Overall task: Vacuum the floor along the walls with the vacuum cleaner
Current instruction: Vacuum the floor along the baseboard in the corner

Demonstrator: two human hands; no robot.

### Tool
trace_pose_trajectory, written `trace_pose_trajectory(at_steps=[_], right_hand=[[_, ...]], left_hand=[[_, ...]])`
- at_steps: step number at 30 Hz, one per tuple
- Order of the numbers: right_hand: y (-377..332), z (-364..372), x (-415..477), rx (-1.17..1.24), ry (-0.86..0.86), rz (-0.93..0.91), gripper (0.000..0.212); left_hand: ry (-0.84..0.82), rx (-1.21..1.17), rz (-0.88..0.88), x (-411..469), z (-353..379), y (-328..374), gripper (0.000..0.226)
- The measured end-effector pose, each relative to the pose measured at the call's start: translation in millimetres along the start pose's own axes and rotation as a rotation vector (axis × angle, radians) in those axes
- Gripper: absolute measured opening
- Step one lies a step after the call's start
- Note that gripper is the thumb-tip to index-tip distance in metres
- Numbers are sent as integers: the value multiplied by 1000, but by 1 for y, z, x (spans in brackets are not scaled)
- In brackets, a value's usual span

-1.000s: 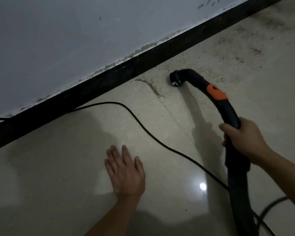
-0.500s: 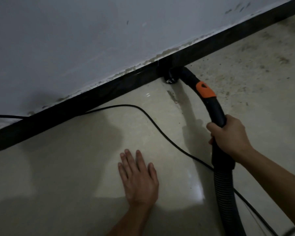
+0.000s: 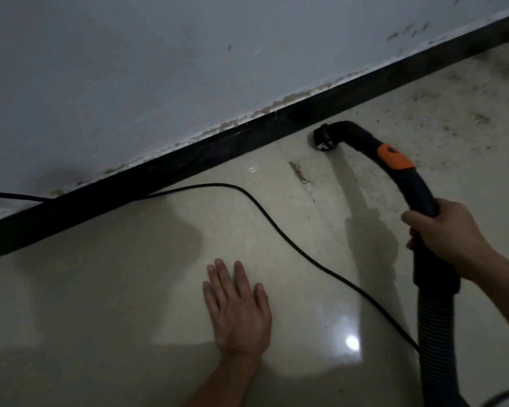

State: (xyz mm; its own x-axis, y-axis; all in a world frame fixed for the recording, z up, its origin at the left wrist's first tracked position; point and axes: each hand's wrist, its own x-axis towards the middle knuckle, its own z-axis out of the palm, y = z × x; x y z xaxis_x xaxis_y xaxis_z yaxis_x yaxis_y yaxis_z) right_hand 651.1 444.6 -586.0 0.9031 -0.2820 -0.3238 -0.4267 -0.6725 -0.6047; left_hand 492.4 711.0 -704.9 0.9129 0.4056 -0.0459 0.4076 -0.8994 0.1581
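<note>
Cord [image 3: 276, 230], black and thin, enters at the far left against the dark skirting [image 3: 100, 198], then loops out over the floor [image 3: 86, 318] and runs toward the near right, passing between the two hands. The left hand [image 3: 238, 312] lies flat on the floor near the middle, fingers straight and slightly spread, holding nothing and apparently propping the person. Just right of it, at a far tile joint, is a brown stain [image 3: 299, 171]. Next comes the vacuum nozzle [image 3: 323, 141], low and just beside the skirting with its mouth turned left. In this dim light it is hard to say whether it actually touches the floor. From it a curved black tube [image 3: 415, 189] with an orange collar [image 3: 393, 157] arcs back to the right hand [image 3: 444, 233], whose fingers are wrapped round the tube just above where the ribbed hose [image 3: 435, 333] begins. The tube looks like rigid plastic, light enough for one hand, while the hose will likely flex and drag. The stiff section behind the collar therefore seems the best place to hold it for steering. The floor is glossy pale tile, probably easy to slide over, with gritty dirt [image 3: 453, 113] spread at the far right. Behind everything stands a pale wall [image 3: 130, 69], scuffed, with paint flaking above the skirting.
</note>
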Motion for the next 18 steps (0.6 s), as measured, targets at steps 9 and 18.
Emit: trace_pose_trajectory(at_steps=[9, 18], right_hand=[[36, -11, -66, -72, -3, -22, 13], [43, -5, -81, -57, -21, -31, 13]], left_hand=[[-7, -3, -6, -2, -4, 2, 63], [11, -16, 0, -2, -2, 2, 64]])
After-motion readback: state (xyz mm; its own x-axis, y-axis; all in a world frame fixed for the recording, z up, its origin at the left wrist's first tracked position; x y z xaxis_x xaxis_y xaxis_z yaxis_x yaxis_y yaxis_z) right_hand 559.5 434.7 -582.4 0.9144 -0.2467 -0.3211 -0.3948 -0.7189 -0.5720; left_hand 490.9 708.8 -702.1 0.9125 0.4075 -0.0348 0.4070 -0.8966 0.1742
